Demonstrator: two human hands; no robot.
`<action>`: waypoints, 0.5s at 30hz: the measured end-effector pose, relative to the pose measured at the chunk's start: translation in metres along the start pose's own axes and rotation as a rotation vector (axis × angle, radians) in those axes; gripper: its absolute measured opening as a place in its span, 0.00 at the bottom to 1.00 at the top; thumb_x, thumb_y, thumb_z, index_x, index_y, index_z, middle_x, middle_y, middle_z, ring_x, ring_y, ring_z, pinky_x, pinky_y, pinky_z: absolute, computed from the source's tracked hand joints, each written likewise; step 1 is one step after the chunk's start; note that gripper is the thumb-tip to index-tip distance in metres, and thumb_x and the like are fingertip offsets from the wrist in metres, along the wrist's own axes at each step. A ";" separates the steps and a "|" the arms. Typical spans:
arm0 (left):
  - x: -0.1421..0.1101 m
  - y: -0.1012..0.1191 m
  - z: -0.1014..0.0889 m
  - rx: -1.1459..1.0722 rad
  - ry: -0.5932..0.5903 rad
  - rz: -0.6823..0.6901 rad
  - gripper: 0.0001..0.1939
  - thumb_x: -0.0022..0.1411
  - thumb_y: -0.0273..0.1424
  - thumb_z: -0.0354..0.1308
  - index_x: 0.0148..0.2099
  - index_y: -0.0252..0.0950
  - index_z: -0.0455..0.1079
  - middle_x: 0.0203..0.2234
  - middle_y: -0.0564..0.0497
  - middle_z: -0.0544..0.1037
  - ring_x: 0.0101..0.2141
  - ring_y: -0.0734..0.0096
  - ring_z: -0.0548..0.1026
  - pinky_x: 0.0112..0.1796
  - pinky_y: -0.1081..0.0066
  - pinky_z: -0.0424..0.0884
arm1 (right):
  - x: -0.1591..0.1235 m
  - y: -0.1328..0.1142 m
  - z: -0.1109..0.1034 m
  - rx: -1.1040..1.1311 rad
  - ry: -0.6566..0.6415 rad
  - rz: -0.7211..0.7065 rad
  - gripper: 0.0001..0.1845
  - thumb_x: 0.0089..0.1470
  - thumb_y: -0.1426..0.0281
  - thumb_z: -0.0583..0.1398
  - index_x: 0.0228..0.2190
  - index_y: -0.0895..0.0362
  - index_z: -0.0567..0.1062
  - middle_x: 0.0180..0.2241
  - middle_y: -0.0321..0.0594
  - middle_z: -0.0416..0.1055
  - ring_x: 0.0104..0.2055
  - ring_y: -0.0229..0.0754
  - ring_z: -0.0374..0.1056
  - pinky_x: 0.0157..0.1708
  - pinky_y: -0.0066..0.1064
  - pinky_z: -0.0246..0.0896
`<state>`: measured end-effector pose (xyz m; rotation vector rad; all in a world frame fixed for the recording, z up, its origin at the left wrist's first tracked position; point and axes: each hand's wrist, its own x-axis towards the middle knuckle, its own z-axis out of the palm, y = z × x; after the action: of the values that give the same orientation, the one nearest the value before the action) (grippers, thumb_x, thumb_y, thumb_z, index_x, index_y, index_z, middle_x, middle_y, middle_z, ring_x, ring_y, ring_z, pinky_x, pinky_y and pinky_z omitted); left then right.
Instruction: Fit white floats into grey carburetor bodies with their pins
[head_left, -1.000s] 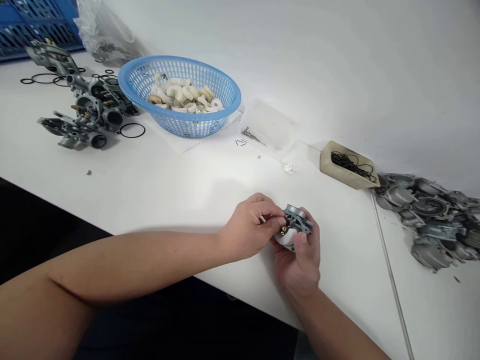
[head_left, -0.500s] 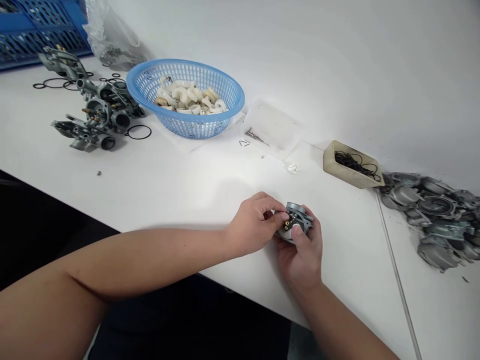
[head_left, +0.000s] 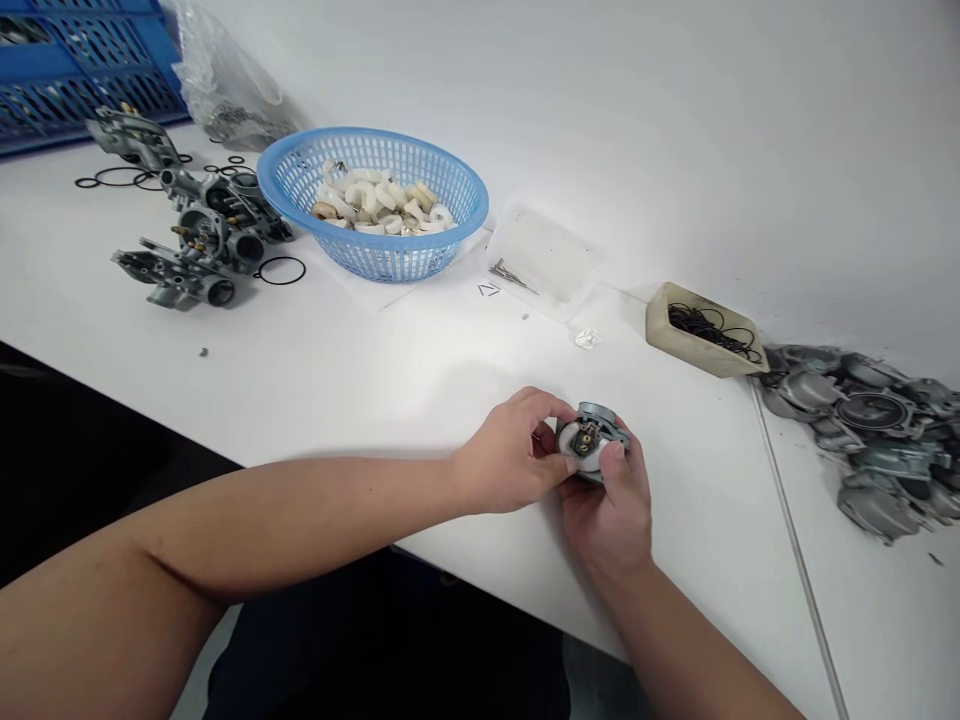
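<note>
The left hand point(head_left: 514, 450) presses thumb and finger to the left edge of a metal carburetor body point(head_left: 598, 413), low and right of centre, while the right hand point(head_left: 615, 510) grips it from the lower right, thumb over its white float point(head_left: 586, 460). Both are above a smooth white tabletop point(head_left: 360, 380), crossed at right by a straight seam point(head_left: 795, 530). Beyond them, a shallow translucent tray point(head_left: 559, 255) holds thin metal pins; right of it sits a cream box point(head_left: 686, 348) of black rings. A blue basket point(head_left: 375, 262) of white parts stands upper centre-left. Grey metal castings point(head_left: 874, 410) crowd the right edge; more carburetors point(head_left: 199, 235) lie at upper left, before a clear bag point(head_left: 225, 90) and blue crate point(head_left: 90, 65). A plain white wall point(head_left: 675, 120) rises behind; below the near edge, it is dark.
</note>
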<state>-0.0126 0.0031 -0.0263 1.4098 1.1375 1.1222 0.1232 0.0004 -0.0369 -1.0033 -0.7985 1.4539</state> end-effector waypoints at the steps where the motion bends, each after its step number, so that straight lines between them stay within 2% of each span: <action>1: 0.000 0.000 -0.001 0.009 -0.010 -0.001 0.17 0.51 0.25 0.61 0.45 0.37 0.69 0.44 0.47 0.69 0.30 0.76 0.73 0.32 0.70 0.73 | 0.001 0.000 -0.001 0.003 -0.008 0.008 0.22 0.49 0.56 0.64 0.43 0.50 0.69 0.44 0.41 0.68 0.45 0.50 0.70 0.43 0.54 0.68; 9: 0.003 -0.006 -0.003 -0.010 -0.030 0.022 0.19 0.53 0.25 0.62 0.48 0.38 0.70 0.46 0.46 0.68 0.28 0.78 0.72 0.31 0.71 0.73 | 0.005 -0.001 -0.001 0.023 -0.014 0.044 0.23 0.50 0.54 0.64 0.45 0.50 0.69 0.44 0.41 0.69 0.43 0.48 0.70 0.41 0.49 0.68; 15: 0.006 -0.009 -0.004 0.139 -0.046 0.112 0.19 0.52 0.29 0.64 0.48 0.38 0.70 0.45 0.47 0.68 0.27 0.78 0.72 0.33 0.70 0.74 | 0.003 -0.002 0.002 0.153 0.010 0.101 0.24 0.45 0.55 0.67 0.43 0.50 0.70 0.41 0.38 0.71 0.41 0.46 0.71 0.39 0.43 0.68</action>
<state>-0.0167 0.0105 -0.0342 1.6162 1.1325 1.1001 0.1218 0.0042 -0.0345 -0.9451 -0.6265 1.5703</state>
